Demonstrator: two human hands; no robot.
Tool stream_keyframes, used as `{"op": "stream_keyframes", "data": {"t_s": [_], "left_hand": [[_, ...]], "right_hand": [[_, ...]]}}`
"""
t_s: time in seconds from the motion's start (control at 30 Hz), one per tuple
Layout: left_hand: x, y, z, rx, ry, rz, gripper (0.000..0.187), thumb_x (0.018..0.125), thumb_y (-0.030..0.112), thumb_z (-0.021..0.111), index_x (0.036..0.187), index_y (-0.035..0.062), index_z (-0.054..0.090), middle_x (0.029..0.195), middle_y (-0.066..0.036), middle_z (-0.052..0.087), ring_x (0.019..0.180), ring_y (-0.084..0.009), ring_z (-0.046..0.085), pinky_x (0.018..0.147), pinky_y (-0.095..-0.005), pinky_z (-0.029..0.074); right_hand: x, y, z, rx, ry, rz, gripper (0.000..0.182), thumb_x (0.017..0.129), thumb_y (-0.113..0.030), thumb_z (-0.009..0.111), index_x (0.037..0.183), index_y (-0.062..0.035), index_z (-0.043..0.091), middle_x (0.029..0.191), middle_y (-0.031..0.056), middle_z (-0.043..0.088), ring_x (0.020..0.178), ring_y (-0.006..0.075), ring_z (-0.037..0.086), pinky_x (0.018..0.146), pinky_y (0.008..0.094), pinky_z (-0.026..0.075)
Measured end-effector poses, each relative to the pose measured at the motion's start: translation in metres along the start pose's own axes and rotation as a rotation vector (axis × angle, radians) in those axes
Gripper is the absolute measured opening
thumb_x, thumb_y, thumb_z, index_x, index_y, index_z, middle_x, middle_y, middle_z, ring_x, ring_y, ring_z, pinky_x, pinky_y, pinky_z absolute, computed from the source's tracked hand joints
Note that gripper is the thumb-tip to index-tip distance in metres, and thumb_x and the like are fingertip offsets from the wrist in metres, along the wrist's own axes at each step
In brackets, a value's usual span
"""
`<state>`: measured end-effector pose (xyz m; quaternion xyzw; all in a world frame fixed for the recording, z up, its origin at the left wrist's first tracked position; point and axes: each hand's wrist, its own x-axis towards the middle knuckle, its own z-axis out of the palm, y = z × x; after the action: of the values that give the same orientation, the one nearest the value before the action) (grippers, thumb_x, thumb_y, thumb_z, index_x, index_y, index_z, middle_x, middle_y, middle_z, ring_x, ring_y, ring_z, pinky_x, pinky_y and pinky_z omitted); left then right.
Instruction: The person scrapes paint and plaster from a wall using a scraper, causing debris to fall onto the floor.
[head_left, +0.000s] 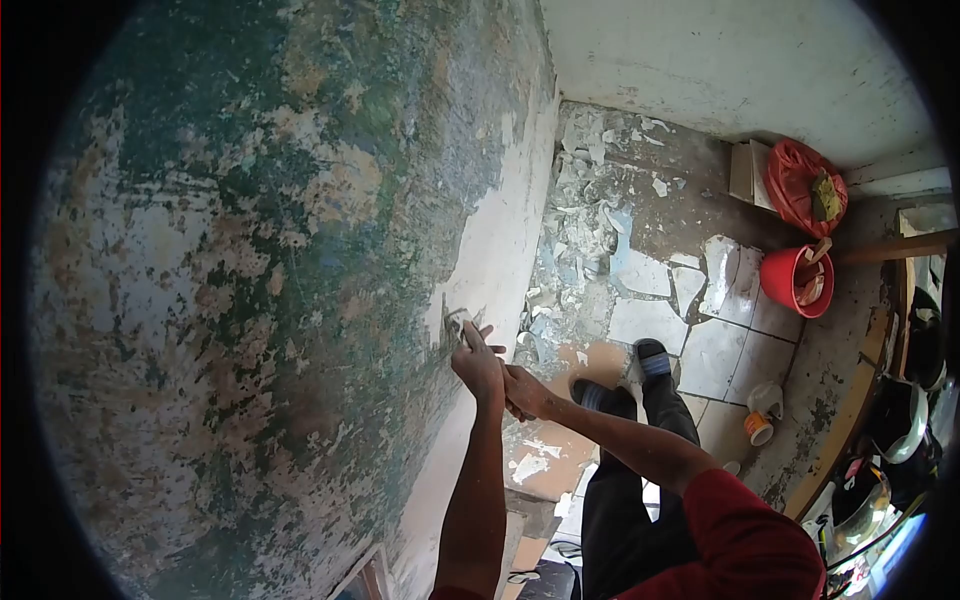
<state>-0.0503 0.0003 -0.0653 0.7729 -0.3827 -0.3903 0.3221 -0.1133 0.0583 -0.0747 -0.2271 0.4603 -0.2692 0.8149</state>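
Observation:
A scraper [459, 321] rests with its blade against the wall [330, 300], at the border between patchy green paint and a bare white strip [490, 240]. My left hand [478, 365] is closed on the scraper near the blade, one finger stretched along it. Just below and to the right, my right hand [524, 391] has its fingers curled beside the left wrist, seemingly round the handle end. The handle itself is hidden by both hands.
Peeled paint flakes [585, 235] litter the floor along the wall. A red bucket [797, 282] with tools inside, a red bag [800, 185] and an orange-labelled cup [758, 428] stand to the right. Cluttered shelving [870, 480] lines the right edge.

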Motion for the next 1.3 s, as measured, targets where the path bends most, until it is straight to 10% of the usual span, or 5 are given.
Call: {"op": "stream_keyframes", "data": {"t_s": [0.27, 0.7, 1.3], "left_hand": [[-0.001, -0.026, -0.001, -0.038, -0.025, -0.202, 0.040, 0.087, 0.030, 0.041, 0.086, -0.0071, 0.055, 0.076, -0.018, 0.062, 0.040, -0.0141, 0.052, 0.029, -0.0219, 0.031], [0.018, 0.026, 0.002, 0.081, -0.091, 0.090, 0.037, 0.088, 0.027, 0.040, 0.089, -0.0067, 0.054, 0.070, -0.014, 0.061, 0.039, -0.0145, 0.053, 0.031, -0.0223, 0.034], [0.006, 0.029, 0.004, -0.053, -0.071, -0.026, 0.037, 0.088, 0.029, 0.038, 0.091, -0.0045, 0.051, 0.077, -0.015, 0.062, 0.037, -0.0133, 0.050, 0.029, -0.0210, 0.030]], "right_hand": [[-0.004, 0.016, 0.001, 0.026, 0.002, 0.036, 0.051, 0.089, -0.041, 0.023, 0.071, 0.0015, 0.044, 0.045, 0.0045, 0.041, 0.031, 0.0135, 0.042, 0.028, 0.0255, 0.037], [0.016, -0.010, 0.008, 0.142, 0.026, -0.236, 0.054, 0.088, -0.045, 0.022, 0.076, 0.0022, 0.045, 0.045, 0.0028, 0.041, 0.030, 0.0113, 0.040, 0.027, 0.0250, 0.035], [0.000, -0.020, -0.001, -0.013, 0.081, -0.035, 0.057, 0.087, -0.047, 0.018, 0.073, 0.0006, 0.045, 0.049, 0.0050, 0.042, 0.033, 0.0128, 0.044, 0.030, 0.0267, 0.038]]}}
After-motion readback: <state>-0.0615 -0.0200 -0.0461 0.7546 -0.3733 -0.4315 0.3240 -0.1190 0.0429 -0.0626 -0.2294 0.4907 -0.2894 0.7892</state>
